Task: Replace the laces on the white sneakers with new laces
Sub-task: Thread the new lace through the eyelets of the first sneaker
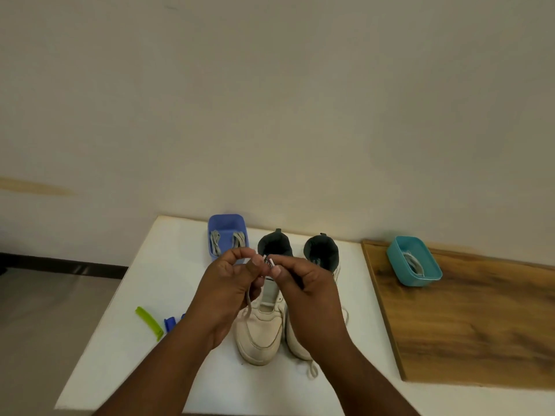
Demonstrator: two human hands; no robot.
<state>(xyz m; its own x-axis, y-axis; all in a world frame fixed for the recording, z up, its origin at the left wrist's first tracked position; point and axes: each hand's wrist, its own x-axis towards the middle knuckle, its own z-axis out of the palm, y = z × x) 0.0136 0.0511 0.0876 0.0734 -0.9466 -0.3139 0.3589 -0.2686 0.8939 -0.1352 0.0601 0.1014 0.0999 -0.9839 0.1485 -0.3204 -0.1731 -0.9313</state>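
The left hand (228, 283) and right hand (300, 283) covered the eyelet rows of both sneakers; the right sneaker (295, 340) showed little but its toe edge and collar. The lace tips (268, 261) pinched between the fingers were too small to tell apart. A blue clip (170, 323) lay half hidden behind the left wrist. Both forearms ran off the bottom edge.

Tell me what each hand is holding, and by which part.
Both hands pinch a lace by its tips, above the left sneaker: left hand one tip, right hand the other. The tips meet between the thumbs.
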